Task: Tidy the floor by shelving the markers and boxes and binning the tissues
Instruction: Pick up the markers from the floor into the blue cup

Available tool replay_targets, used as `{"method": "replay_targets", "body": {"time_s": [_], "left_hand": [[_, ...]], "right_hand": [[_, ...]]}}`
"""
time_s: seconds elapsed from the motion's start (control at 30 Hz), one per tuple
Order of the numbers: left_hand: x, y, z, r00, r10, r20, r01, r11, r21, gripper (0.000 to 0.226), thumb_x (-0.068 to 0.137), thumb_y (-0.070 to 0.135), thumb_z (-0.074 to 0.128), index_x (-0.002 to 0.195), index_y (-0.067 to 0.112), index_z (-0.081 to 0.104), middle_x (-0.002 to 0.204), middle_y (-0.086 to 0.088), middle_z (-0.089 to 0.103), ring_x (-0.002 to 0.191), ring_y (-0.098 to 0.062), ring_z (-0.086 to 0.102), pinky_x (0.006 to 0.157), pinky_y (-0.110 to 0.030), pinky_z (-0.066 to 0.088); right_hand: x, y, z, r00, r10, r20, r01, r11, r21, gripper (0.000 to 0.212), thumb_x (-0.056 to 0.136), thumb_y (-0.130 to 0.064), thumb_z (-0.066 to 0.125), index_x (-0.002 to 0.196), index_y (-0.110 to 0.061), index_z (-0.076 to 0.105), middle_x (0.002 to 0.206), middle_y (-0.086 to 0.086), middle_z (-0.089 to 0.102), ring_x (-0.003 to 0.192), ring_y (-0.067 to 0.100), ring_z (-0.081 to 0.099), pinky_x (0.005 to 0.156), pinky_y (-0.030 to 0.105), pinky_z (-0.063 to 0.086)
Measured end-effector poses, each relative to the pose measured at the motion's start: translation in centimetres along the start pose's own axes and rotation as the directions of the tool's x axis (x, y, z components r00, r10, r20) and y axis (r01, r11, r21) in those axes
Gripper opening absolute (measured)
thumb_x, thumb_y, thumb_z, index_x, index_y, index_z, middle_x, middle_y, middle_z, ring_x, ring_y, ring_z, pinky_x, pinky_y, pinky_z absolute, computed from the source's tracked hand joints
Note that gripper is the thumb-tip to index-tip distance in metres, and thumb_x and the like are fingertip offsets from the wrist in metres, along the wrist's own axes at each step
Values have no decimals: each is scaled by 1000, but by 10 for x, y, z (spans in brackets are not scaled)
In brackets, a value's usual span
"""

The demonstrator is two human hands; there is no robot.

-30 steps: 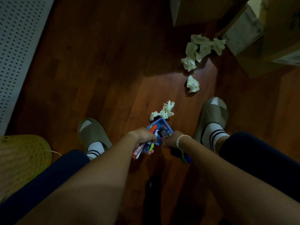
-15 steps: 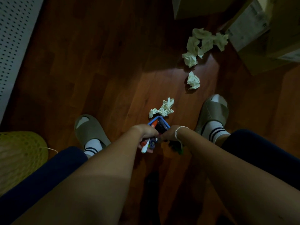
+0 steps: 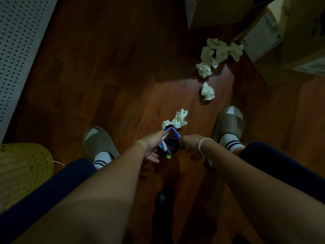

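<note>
A small blue box (image 3: pixel 173 132) full of markers (image 3: pixel 169 146) sits low between my feet. My right hand (image 3: pixel 190 142) grips its right side. My left hand (image 3: pixel 153 145) rests against its left side with fingers spread; a white marker (image 3: pixel 164 147) and a green-tipped one (image 3: pixel 168 156) stick out beside it. One crumpled tissue (image 3: pixel 175 120) lies on the wooden floor just beyond the box. Another tissue (image 3: pixel 207 91) lies further off, and a tissue pile (image 3: pixel 218 53) sits near the cardboard boxes (image 3: pixel 274 55).
A yellow mesh basket (image 3: pixel 22 173) stands at my left, by my left knee. A white perforated panel (image 3: pixel 19 41) runs along the far left. More cardboard boxes (image 3: pixel 216 13) stand at the top. My slippered feet (image 3: pixel 98 143) flank the blue box.
My left hand was gripping a bundle of markers; those now lie in the blue box and its fingers have spread. The box has tilted more upright in my right hand.
</note>
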State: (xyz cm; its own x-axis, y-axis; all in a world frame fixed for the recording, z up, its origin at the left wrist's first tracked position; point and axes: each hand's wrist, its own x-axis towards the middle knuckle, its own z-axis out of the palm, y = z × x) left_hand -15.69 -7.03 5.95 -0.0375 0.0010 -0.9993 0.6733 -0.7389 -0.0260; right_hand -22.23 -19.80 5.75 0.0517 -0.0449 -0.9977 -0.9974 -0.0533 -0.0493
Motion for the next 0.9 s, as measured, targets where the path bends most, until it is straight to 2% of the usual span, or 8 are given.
{"method": "replay_targets", "body": {"time_s": [0.07, 0.17, 0.27, 0.37, 0.43, 0.53, 0.73, 0.9], "left_hand": [[1, -2, 0, 998, 57, -42, -60, 995, -83, 64, 95, 52, 35, 150, 22, 22, 156, -18, 22, 135, -40, 38, 101, -45, 44], [8, -3, 1, 992, 95, -78, -106, 981, -164, 59, 96, 50, 34, 146, 21, 29, 149, -16, 33, 132, -35, 40, 104, -45, 44], [16, -3, 2, 990, 96, -106, -123, 951, -284, 55, 97, 47, 34, 143, 15, 36, 111, -7, 54, 124, -28, 45, 104, -43, 42], [15, 2, 3, 984, 116, -137, -159, 916, -369, 52, 99, 44, 33, 144, 19, 33, 88, 1, 49, 118, -25, 49, 95, -40, 42], [7, 5, 2, 980, 130, -148, -179, 901, -394, 52, 99, 44, 32, 145, 21, 31, 107, -4, 50, 114, -24, 50, 90, -39, 43], [-7, 13, -2, 971, 168, -169, -225, 884, -409, 51, 99, 43, 30, 146, 22, 31, 139, -9, 44, 113, -24, 48, 87, -39, 41], [-66, 40, -20, 915, 284, -287, -385, 826, -411, 49, 100, 40, 30, 142, 16, 36, 139, -13, 49, 131, -29, 44, 110, -47, 31], [-160, 66, -54, 827, 399, -396, -556, 689, -465, 30, 100, 34, 33, 108, 13, 53, 112, -11, 55, 106, -23, 50, 102, -46, 38]], "right_hand": [[6, 2, -1, 994, -53, -101, 56, 998, 31, 13, 87, -12, 49, 77, -6, 55, 74, 9, 51, 58, 16, 44, 54, 26, 38], [14, 4, 0, 975, -152, -162, 158, 987, 28, 30, 90, -5, 45, 116, 2, 59, 111, 20, 60, 61, 13, 46, 53, 21, 40], [16, 6, 3, 973, -176, -149, 187, 980, 63, 34, 91, -2, 42, 121, 4, 57, 128, 22, 56, 99, 32, 61, 78, 37, 52], [17, 6, 6, 981, -157, -116, 164, 985, 51, 33, 89, -6, 47, 116, 8, 61, 107, 24, 65, 90, 33, 60, 71, 39, 49], [17, 6, 7, 986, -131, -103, 139, 988, 69, 32, 87, -5, 47, 111, 8, 62, 84, 17, 62, 76, 26, 55, 61, 32, 42], [10, 1, 2, 986, -123, -112, 135, 985, 112, 32, 87, -2, 45, 113, 7, 62, 87, 16, 59, 69, 23, 52, 57, 29, 41], [-39, -39, -13, 954, -234, -189, 276, 931, 240, 30, 90, -2, 46, 117, 8, 57, 68, 5, 50, 58, 16, 48, 53, 25, 45], [-126, -95, -24, 885, -425, -189, 464, 840, 282, 19, 87, -5, 50, 72, -13, 58, 79, 8, 55, 78, 22, 55, 66, 31, 43]]}}
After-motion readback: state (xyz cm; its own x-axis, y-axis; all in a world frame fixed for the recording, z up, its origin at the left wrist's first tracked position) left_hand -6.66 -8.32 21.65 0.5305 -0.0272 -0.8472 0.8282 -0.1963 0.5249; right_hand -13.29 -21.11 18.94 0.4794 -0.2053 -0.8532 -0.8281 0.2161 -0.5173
